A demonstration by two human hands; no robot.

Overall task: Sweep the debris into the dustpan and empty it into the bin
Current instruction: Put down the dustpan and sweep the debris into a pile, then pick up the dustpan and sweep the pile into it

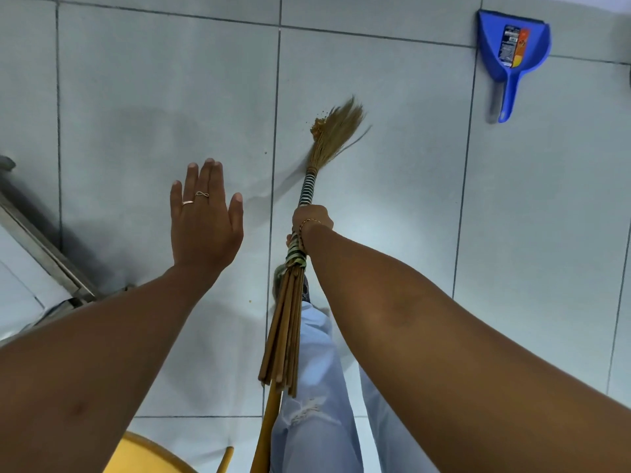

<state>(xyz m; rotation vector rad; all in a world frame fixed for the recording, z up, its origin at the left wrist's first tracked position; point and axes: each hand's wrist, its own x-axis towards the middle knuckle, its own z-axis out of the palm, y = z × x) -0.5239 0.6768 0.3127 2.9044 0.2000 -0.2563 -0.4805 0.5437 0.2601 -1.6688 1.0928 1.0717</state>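
My right hand (312, 220) grips the bound handle of a grass broom (333, 131). Its straw head rests on the grey tiled floor ahead of me. A small pile of brown crumbs (317, 123) lies against the left side of the bristles. One or two stray specks (265, 152) sit further left. My left hand (205, 216) hovers flat over the floor, fingers spread, holding nothing. A blue dustpan (512, 49) with a label inside lies on the floor at the far right, handle pointing toward me, well apart from the broom.
A metal frame or threshold (44, 254) runs diagonally along the left edge. A yellow piece of furniture (143, 452) sits at the bottom left by my legs. Another crumb (250, 301) lies near my foot. No bin is in view.
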